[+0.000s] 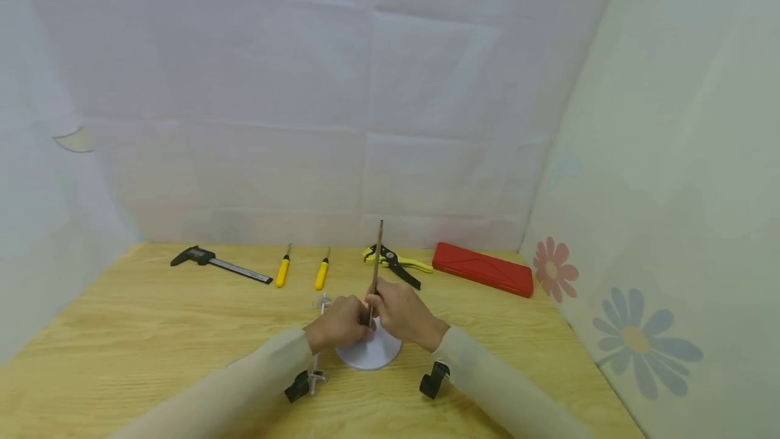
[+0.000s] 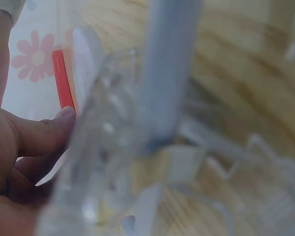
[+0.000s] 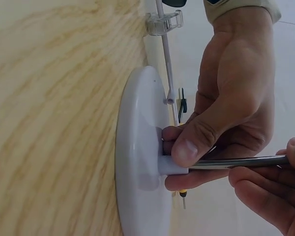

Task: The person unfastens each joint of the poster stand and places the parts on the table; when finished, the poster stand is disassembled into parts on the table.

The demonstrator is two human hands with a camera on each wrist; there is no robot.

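A thin metal rod (image 1: 377, 259) stands upright in the collar of a round white base (image 1: 373, 352) on the wooden table (image 1: 152, 330). My left hand (image 1: 335, 325) pinches the white collar (image 3: 169, 166) between thumb and fingers, right at the foot of the rod (image 3: 236, 162). My right hand (image 1: 399, 314) grips the rod a little higher, and its curled fingers (image 3: 268, 194) show in the right wrist view. The base (image 3: 135, 147) lies flat on the wood. In the left wrist view the left hand (image 2: 19, 142) sits behind a blurred clear plastic piece (image 2: 113, 147).
Along the back edge lie a digital caliper (image 1: 219, 263), two yellow-handled screwdrivers (image 1: 282, 271) (image 1: 321, 275), yellow-and-black pliers (image 1: 396, 261) and a red case (image 1: 483, 268). A clear plastic clip (image 1: 321, 302) on a thin white stick lies beside the base. Cloth walls close in behind and at right.
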